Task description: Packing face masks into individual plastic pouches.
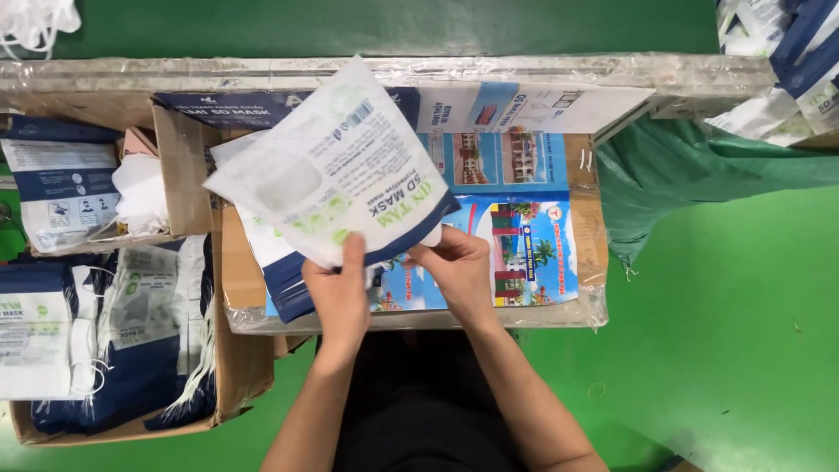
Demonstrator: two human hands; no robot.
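My left hand (339, 293) and my right hand (456, 267) both hold a flat white mask pouch (336, 166) with a dark blue lower band and green print, tilted up over a cardboard work board (587, 236). The left thumb presses on the pouch's lower edge; the right fingers pinch its lower right corner. Under the pouch lies a stack of similar pouches (275, 262). The board is wrapped in clear film and bears colourful printed pictures.
A cardboard box (240, 367) at the left holds several filled mask packs with white ear loops. Another box (179, 166) behind it holds white masks and pouches. A green plastic bag (690, 175) sits to the right, on a green floor.
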